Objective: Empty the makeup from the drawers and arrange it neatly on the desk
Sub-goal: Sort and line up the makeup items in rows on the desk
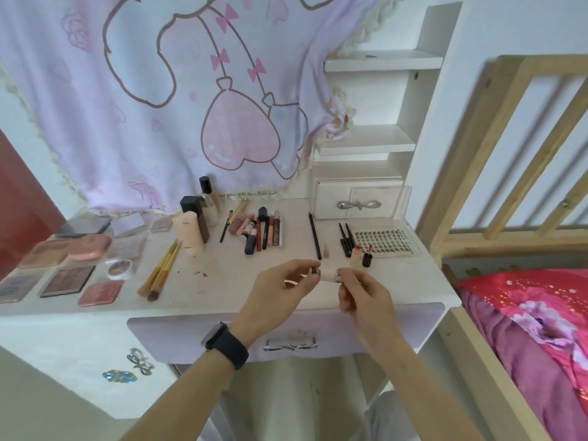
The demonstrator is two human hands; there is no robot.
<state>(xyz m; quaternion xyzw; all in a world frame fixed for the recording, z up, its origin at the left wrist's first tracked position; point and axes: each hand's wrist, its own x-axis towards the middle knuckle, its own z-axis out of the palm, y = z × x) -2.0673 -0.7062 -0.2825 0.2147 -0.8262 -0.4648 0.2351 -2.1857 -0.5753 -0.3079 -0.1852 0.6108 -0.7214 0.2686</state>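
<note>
Desk (222, 291): white, with my makeup laid out in groups on top.
Cloth (159, 106): pink with cartoon drawings, hanging behind the Desk.
Tube (329, 275): small and pale, held sideways in the air over the front edge of the Desk, between my two hands.
Left hand (280, 291): my thumb and fingers pinch the dark end of the Tube.
Watch (226, 345): black, on my left wrist.
Right hand (362, 294): my curled fingers pinch the other end of the Tube.
Palettes (68, 280): flat boxes lying on the left side.
Brushes (162, 268): lying tilted, just beside the Palettes.
Lipsticks (261, 232): side by side in a row, near the middle back.
Lash tray (381, 241): on the right, next to some black pencils.
Small drawer (356, 200): at the back right, behind the Lash tray.
Bed (525, 313): wooden with a red blanket, to the right of the Desk.
</note>
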